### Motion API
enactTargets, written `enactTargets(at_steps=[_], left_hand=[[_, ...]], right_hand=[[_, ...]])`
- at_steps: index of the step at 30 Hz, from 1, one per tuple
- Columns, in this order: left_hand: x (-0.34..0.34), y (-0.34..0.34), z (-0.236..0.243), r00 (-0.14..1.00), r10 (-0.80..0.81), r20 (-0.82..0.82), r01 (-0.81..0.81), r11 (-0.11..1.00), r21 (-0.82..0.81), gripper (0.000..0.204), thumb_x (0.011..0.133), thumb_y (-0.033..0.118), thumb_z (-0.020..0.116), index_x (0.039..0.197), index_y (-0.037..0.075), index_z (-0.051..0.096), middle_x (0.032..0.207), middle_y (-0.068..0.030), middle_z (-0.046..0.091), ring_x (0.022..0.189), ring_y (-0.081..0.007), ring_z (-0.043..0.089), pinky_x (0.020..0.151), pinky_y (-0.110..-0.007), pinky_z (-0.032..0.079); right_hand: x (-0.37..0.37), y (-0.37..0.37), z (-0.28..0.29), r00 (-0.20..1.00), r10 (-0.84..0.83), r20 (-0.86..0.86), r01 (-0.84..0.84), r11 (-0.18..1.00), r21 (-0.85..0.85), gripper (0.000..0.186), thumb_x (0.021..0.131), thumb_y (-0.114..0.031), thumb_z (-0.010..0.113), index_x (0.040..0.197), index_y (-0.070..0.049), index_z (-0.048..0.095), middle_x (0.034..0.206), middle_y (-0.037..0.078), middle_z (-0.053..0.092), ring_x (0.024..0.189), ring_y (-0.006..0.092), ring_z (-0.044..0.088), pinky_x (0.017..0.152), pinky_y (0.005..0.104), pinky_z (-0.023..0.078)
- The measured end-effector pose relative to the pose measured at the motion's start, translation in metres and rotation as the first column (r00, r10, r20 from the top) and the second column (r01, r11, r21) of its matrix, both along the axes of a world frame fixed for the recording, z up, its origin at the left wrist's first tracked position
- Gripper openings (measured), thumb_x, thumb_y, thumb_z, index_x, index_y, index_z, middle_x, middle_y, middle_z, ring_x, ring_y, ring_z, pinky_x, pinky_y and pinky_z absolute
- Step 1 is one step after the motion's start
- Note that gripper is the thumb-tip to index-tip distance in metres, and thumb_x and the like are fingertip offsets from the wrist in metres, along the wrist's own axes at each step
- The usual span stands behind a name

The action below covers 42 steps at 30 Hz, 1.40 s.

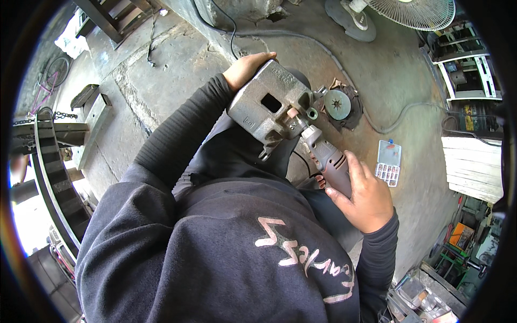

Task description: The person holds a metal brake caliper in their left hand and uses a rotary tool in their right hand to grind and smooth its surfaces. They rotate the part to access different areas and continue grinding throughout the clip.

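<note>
The left hand is holding a metal casting by its upper left edge, its grip curling over the corner; the fingertips are partly hidden, so how tightly it is closing cannot be told. The casting is lying tilted above the lap, its rectangular hole facing up. The right hand is wrapping its grip around a rotary tool, thumb and fingers closing to about the width of its body. The tool's pinkish stone tip is pointing over the casting's right side, among the lugs; whether it is touching or spinning is not showing. The grinding is seemingly under way rather than finished: the tip is already fitted and lined up, while the casting is looking mostly dull and rough. No clearly fresh patch is showing, so how much is done or remaining is unclear. A case of small bits is lying unfolded on the floor, near a round disc.
</note>
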State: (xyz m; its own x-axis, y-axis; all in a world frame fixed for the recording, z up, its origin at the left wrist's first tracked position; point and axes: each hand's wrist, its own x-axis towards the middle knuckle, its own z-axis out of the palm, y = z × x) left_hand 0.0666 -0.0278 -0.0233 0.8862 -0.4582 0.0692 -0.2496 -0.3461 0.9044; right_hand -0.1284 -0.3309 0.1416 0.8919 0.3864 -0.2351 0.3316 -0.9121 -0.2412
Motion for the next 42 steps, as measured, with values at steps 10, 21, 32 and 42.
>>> enactTargets(at_steps=[10, 21, 32, 42], left_hand=[[0.011, 0.001, -0.010, 0.994, -0.052, -0.100, 0.045, 0.996, -0.073, 0.040, 0.105, 0.016, 0.045, 0.142, 0.004, 0.053, 0.125, -0.0110, 0.067, 0.113, -0.0185, 0.064, 0.100, -0.029, 0.048], [0.022, 0.000, -0.030, 0.910, -0.091, -0.404, -0.043, 0.950, -0.311, 0.039, 0.106, 0.019, 0.045, 0.140, 0.004, 0.055, 0.121, -0.0075, 0.068, 0.108, -0.0146, 0.064, 0.099, -0.028, 0.049], [0.023, -0.004, -0.029, 0.822, -0.116, -0.558, -0.146, 0.904, -0.402, 0.037, 0.107, 0.025, 0.045, 0.133, 0.003, 0.060, 0.112, -0.0043, 0.070, 0.099, -0.0115, 0.065, 0.093, -0.026, 0.050], [0.011, -0.005, -0.017, 0.899, -0.020, -0.438, -0.160, 0.915, -0.370, 0.036, 0.107, 0.026, 0.046, 0.120, -0.001, 0.065, 0.102, -0.0048, 0.071, 0.090, -0.0109, 0.066, 0.085, -0.027, 0.053]], right_hand=[[-0.004, 0.012, -0.008, 0.997, -0.067, 0.042, 0.069, 0.997, -0.043, 0.078, 0.081, -0.035, 0.076, 0.144, -0.002, 0.043, 0.106, 0.020, 0.064, 0.084, 0.0382, 0.068, 0.069, 0.0443, 0.056], [-0.009, 0.021, -0.015, 0.992, -0.069, 0.108, 0.076, 0.995, -0.061, 0.079, 0.080, -0.034, 0.076, 0.145, -0.002, 0.043, 0.101, 0.019, 0.063, 0.079, 0.0367, 0.067, 0.064, 0.0430, 0.054], [-0.017, 0.022, -0.015, 0.990, -0.082, 0.118, 0.099, 0.985, -0.139, 0.078, 0.080, -0.035, 0.076, 0.143, 0.000, 0.045, 0.096, 0.016, 0.060, 0.080, 0.0322, 0.066, 0.066, 0.0406, 0.056], [-0.025, 0.034, -0.024, 0.976, -0.101, 0.193, 0.126, 0.985, -0.122, 0.082, 0.079, -0.038, 0.076, 0.143, 0.001, 0.044, 0.099, 0.017, 0.061, 0.077, 0.0314, 0.067, 0.065, 0.0397, 0.057]])
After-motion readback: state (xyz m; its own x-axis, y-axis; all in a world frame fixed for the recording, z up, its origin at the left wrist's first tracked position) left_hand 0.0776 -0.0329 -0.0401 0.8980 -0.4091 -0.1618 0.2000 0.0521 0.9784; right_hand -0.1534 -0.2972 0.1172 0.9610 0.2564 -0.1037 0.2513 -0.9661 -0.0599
